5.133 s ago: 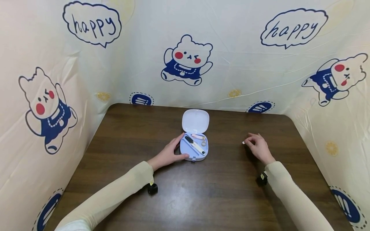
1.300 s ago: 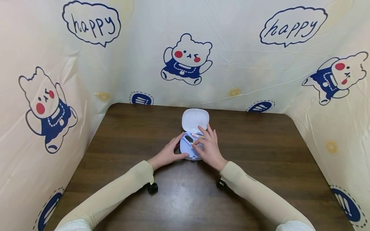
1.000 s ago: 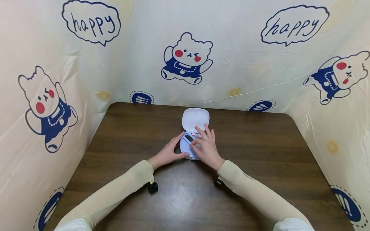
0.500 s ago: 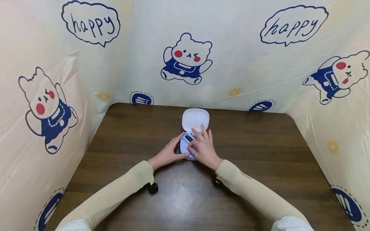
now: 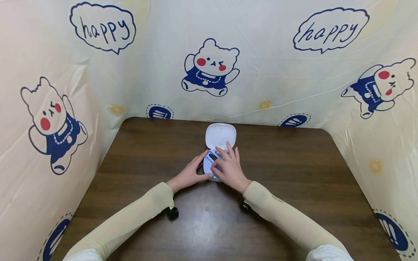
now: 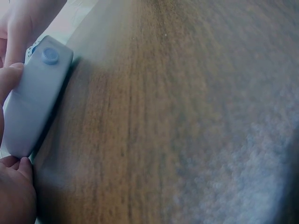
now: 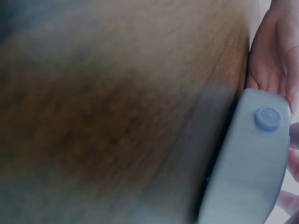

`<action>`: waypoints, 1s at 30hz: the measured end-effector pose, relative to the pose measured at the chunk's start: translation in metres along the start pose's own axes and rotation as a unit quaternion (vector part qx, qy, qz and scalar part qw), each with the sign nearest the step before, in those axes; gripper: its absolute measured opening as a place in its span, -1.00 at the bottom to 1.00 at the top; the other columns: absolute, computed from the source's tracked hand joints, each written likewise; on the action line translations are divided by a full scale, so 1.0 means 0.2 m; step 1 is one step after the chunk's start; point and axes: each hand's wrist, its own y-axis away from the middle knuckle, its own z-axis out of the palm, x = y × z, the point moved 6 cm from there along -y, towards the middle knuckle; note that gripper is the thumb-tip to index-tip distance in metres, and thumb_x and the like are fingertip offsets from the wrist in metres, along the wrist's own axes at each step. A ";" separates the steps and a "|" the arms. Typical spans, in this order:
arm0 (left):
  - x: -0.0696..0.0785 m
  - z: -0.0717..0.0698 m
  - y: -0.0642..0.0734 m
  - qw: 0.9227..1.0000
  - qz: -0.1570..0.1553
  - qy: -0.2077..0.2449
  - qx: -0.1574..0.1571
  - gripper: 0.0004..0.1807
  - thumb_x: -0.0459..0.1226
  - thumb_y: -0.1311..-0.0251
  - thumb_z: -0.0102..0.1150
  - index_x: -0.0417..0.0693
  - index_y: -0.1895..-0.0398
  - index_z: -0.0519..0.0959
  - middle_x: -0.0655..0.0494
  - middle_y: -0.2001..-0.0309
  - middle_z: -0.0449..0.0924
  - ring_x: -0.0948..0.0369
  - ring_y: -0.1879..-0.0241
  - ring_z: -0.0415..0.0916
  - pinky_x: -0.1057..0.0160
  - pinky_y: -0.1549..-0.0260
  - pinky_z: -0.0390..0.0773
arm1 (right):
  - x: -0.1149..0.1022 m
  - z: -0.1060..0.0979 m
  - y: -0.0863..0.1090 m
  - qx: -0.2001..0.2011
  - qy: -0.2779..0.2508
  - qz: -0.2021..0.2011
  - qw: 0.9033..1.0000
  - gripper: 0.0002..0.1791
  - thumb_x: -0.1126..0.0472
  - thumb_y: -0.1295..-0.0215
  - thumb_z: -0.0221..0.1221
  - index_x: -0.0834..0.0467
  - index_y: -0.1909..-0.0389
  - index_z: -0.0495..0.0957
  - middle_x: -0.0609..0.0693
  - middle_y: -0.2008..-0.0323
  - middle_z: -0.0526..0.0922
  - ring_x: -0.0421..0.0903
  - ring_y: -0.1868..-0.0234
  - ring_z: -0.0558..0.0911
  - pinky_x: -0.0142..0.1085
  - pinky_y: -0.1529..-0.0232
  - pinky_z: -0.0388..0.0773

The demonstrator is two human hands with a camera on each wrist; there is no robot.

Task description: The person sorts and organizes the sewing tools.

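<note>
A small light-blue case sits on the table with its white lid raised at the back. My left hand grips the case from the left, thumb at the front edge and fingers along the side. Over the case's inside is my right hand, thumb and forefinger tips together, other fingers spread toward the lid. Its fingertips hide whatever lies between them. A narrow black-ended tool shows beside them in the tray. In the right wrist view, the case's front wall carries a round blue button.
The dark wooden table spreads around the case. Pale printed cloth hangs behind it and at both sides. A black wrist camera hangs under the left sleeve.
My right hand has come from the table's right, where it pinched a tiny white thing, to above the case. Lately it has shifted slightly left and nearer. The left hand stays put.
</note>
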 end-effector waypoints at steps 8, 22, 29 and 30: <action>0.01 0.00 -0.01 1.000 0.013 0.019 0.001 0.16 -0.09 -0.22 0.51 0.02 -0.72 -0.07 -0.13 -0.64 0.00 0.01 -0.59 0.08 0.03 -0.51 0.20 | 0.05 -0.09 0.01 0.059 -0.074 0.005 0.996 -0.94 0.25 -0.31 0.38 0.11 0.35 0.70 0.23 -0.18 0.64 0.40 -0.46 0.31 0.55 -0.38 -0.02; 0.00 0.01 0.00 0.999 -0.006 0.049 -0.001 0.34 -0.12 -0.08 0.63 -0.14 -0.70 -0.18 -0.12 -0.68 -0.14 0.01 -0.58 0.11 0.09 -0.49 0.22 | 0.30 -0.26 -0.06 0.090 -0.146 0.076 0.982 -0.88 0.30 -0.44 0.24 0.23 0.09 0.67 0.14 0.06 0.69 0.11 -0.04 0.60 0.03 -0.10 0.54; 0.00 0.01 0.00 0.999 -0.011 0.030 -0.005 0.30 -0.10 -0.08 0.62 -0.19 -0.69 -0.12 -0.16 -0.66 -0.08 0.01 -0.58 0.13 0.09 -0.49 0.22 | 0.43 -0.35 -0.15 0.121 -0.174 0.178 0.961 -0.79 0.22 -0.52 0.17 0.27 0.04 0.65 0.18 0.11 0.68 0.09 0.10 0.62 -0.06 -0.01 0.56; 0.00 0.01 0.00 0.999 -0.011 0.030 -0.005 0.30 -0.10 -0.08 0.62 -0.20 -0.69 -0.11 -0.16 -0.66 -0.08 0.01 -0.58 0.13 0.09 -0.49 0.22 | 0.45 -0.35 -0.16 0.119 -0.177 0.189 0.959 -0.77 0.20 -0.52 0.16 0.27 0.02 0.65 0.19 0.09 0.68 0.10 0.08 0.62 -0.06 -0.03 0.55</action>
